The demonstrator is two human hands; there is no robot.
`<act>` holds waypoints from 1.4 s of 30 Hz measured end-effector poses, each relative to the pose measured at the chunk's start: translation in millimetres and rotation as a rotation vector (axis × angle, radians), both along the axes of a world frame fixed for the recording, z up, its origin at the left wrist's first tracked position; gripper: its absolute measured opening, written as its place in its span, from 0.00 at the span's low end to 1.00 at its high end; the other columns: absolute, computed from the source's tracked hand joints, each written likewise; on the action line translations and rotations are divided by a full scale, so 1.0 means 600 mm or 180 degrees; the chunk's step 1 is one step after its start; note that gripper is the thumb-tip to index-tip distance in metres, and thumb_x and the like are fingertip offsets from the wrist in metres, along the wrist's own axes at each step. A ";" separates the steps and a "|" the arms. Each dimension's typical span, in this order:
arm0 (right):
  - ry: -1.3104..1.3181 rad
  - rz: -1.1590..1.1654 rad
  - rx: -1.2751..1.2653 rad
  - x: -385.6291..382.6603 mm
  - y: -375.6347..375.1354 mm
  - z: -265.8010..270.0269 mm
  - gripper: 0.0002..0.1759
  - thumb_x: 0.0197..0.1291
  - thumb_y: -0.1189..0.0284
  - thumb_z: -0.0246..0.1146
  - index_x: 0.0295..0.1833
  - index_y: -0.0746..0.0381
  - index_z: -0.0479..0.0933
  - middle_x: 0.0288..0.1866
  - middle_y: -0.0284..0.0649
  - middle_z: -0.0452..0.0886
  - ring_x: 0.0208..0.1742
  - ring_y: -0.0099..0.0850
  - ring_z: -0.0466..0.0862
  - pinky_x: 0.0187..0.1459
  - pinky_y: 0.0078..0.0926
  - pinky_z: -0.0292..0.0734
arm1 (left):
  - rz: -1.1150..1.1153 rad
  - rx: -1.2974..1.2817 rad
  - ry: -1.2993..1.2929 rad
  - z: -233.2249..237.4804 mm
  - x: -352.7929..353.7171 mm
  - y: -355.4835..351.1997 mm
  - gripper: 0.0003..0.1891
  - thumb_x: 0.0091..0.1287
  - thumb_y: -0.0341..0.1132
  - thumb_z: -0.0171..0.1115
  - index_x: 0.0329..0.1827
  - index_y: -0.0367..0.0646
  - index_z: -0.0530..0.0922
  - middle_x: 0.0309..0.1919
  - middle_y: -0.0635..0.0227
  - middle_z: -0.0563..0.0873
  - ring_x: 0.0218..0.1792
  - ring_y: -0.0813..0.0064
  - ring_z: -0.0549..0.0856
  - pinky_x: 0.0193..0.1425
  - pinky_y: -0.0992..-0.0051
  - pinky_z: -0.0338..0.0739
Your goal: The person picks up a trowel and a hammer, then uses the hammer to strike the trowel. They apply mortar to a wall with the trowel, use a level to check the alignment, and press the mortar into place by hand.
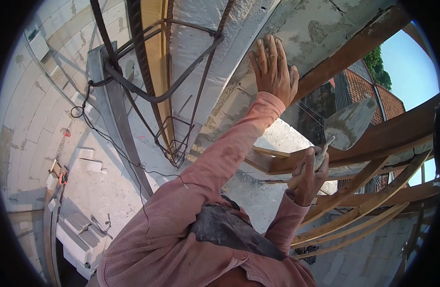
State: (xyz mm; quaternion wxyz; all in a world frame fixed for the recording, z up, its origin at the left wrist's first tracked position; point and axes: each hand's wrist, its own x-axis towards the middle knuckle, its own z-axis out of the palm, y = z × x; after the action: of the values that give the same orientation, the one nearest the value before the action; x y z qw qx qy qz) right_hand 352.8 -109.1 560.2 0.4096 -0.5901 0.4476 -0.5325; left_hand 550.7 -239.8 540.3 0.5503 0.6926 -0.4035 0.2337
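My left hand (276,74) lies flat with its fingers stretched out against a grey block wall (320,36) smeared with mortar. It holds nothing. Lower and to the right, my right hand (308,176) is wrapped round the handle of a trowel (350,125). The pointed metal blade stands up and away from my fist, patched with dried or wet mortar. Behind the blade runs a brown wooden frame (358,138), apart from my left hand's fingers. A second brown beam (344,52) borders the block wall just right of my left hand.
Steel rebar with bent ties (162,95) rises at the left beside a wooden board (153,28). A thin black cable (115,138) hangs near a metal post (112,110). Far below are stacked white blocks (79,237). Curved wooden strips (358,210) fan out at right.
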 end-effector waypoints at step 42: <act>-0.0354 0.0358 0.0208 -0.040 -0.041 -0.050 0.15 0.71 0.65 0.70 0.50 0.64 0.75 0.25 0.31 0.75 0.19 0.17 0.71 0.21 0.18 0.65 | -0.0268 -0.0154 -0.0660 -0.006 0.041 0.048 0.35 0.74 0.29 0.51 0.84 0.32 0.54 0.83 0.42 0.56 0.82 0.38 0.56 0.86 0.48 0.53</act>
State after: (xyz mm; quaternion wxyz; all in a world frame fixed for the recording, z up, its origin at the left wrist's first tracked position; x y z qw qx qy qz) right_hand 328.7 -133.6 530.1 0.4822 -0.5702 0.4074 -0.5257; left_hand 575.0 -210.8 536.9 0.5315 0.6336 -0.4813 0.2905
